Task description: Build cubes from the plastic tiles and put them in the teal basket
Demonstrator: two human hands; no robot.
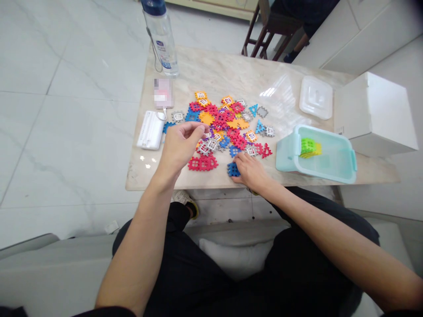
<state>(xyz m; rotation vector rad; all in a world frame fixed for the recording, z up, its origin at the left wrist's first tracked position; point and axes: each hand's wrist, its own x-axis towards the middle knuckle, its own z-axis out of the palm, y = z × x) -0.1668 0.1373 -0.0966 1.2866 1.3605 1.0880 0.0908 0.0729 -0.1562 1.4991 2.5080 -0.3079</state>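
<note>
Blue pieces (233,170) held at the table's (264,177) near edge

The right hand (248,171) grips them beside the colourful pile (221,118). The left hand (181,143) hovers there, fingertips together, contents unclear to me. Rightward, 1 aqua tub (286,154) holds green and yellow pieces (308,146).

Across the middle of the frame I have a pale, glossy marbled bench (280,88). At its upper left stands my clear bottle (164,44) with a blue cap; below it lie a pink device (167,93) and a white power bank (151,130). Colourful interlocking pieces (220,118) are heaped at the centre, with blue pieces (233,169) at the near edge. On the right sit a translucent lid (316,97), a white box (380,110) and a light-blue bin (287,156) with green and yellow pieces (309,147) in it.
</note>
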